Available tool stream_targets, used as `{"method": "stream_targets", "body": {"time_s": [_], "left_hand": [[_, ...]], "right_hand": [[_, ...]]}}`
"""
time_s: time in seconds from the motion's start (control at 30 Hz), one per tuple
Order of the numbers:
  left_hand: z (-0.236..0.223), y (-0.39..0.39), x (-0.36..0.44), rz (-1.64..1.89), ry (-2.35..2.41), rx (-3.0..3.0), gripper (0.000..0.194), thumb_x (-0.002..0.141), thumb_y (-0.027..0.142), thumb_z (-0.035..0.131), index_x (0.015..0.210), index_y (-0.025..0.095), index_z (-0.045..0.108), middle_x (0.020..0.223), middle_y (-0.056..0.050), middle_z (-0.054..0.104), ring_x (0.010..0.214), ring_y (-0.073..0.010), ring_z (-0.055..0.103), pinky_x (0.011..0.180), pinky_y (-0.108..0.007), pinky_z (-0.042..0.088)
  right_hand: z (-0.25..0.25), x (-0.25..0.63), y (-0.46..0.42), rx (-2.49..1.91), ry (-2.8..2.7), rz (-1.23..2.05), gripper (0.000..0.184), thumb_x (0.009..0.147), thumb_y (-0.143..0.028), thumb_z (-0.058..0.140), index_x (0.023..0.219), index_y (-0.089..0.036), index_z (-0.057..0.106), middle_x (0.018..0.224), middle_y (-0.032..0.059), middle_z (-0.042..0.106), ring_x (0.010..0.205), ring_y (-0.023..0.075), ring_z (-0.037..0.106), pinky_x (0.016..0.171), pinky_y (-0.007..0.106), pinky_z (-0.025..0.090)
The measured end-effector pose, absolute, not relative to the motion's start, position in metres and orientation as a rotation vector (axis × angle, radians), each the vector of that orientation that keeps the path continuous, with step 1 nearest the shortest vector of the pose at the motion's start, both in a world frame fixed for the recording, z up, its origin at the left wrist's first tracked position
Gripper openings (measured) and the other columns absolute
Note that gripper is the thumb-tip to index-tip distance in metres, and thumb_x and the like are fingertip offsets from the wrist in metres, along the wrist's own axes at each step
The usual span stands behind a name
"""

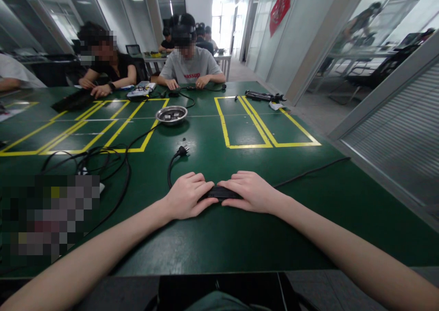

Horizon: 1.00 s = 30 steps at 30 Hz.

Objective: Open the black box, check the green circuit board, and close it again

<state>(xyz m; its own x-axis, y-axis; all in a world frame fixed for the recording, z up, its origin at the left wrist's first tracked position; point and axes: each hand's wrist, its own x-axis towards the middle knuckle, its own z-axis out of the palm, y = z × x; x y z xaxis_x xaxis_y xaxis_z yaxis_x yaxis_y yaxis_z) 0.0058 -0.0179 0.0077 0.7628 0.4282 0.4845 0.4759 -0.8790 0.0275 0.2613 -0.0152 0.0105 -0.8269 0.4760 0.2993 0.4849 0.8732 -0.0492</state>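
On the green table right in front of me lies a black power adapter (224, 192), a slim bar mostly covered by my fingers. My left hand (190, 194) is closed around its left end and my right hand (250, 191) around its right end, with thumbs on the near side. From the left side a black cord curves up to a mains plug (182, 151), which lies loose on the table. A thinner black cord (312, 171) runs from behind my right hand toward the right table edge. The adapter's ends are hidden under my hands.
A steel bowl (171, 115) with small metal parts stands farther back. Tangled black cables (99, 158) lie at left beside a blurred-out patch. Yellow tape (248, 146) marks the table. A folded black tripod (264, 96) rests at the back right. A co-worker (188, 64) opposite handles a cable.
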Motion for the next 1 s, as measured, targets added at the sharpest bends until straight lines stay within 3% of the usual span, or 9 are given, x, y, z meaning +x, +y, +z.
{"method": "stream_targets", "body": {"time_s": [0.2,0.4,0.57,0.77,0.87,1.0], "left_hand": [[0.007,-0.020,0.010,-0.795,-0.745,-2.899,0.036,0.103,0.047,0.055,0.107,0.014,0.070,0.095,-0.009,0.076,0.084,-0.0219,0.067,0.074,-0.035,0.050],[0.003,-0.020,0.010,-0.772,-0.803,-2.846,0.036,0.106,0.046,0.052,0.105,0.016,0.071,0.088,-0.008,0.075,0.080,-0.0204,0.067,0.071,-0.034,0.049],[0.002,-0.020,0.012,-0.849,-0.852,-2.852,0.035,0.100,0.050,0.060,0.105,0.016,0.069,0.089,-0.008,0.076,0.079,-0.0211,0.069,0.072,-0.034,0.050],[-0.004,-0.022,0.012,-0.780,-0.866,-2.876,0.028,0.104,0.040,0.056,0.110,0.016,0.069,0.088,-0.007,0.076,0.074,-0.0200,0.069,0.070,-0.033,0.050],[-0.002,-0.023,0.012,-0.812,-0.887,-2.904,0.031,0.103,0.043,0.056,0.113,0.016,0.070,0.089,-0.007,0.076,0.076,-0.0207,0.068,0.072,-0.034,0.051],[0.006,-0.023,0.013,-0.900,-1.080,-3.048,0.044,0.098,0.056,0.060,0.111,0.015,0.071,0.093,-0.009,0.075,0.083,-0.0224,0.067,0.076,-0.035,0.053]], "right_hand": [[0.006,0.260,-0.015,-0.694,-2.735,-0.071,0.039,0.107,-0.049,0.050,0.114,-0.014,0.068,0.092,0.0092,0.076,0.077,0.0209,0.065,0.072,0.034,0.043],[0.011,0.262,-0.013,-0.764,-2.667,0.030,0.037,0.100,-0.050,0.063,0.112,-0.015,0.070,0.091,0.0084,0.075,0.081,0.0217,0.067,0.074,0.033,0.045],[0.009,0.263,-0.012,-0.686,-2.645,-0.031,0.029,0.104,-0.039,0.057,0.109,-0.015,0.071,0.094,0.0093,0.077,0.082,0.0211,0.066,0.073,0.033,0.045],[0.005,0.261,-0.010,-0.685,-2.574,0.060,0.024,0.098,-0.037,0.066,0.109,-0.017,0.073,0.092,0.0074,0.078,0.082,0.0210,0.065,0.073,0.032,0.050],[0.007,0.263,-0.010,-0.681,-2.574,0.081,0.022,0.100,-0.032,0.062,0.111,-0.017,0.073,0.096,0.0079,0.078,0.083,0.0204,0.064,0.073,0.031,0.052],[0.005,0.269,-0.009,-0.557,-2.611,-0.168,0.032,0.104,-0.027,0.048,0.125,-0.013,0.068,0.110,0.0128,0.078,0.089,0.0223,0.064,0.076,0.034,0.053]]}}
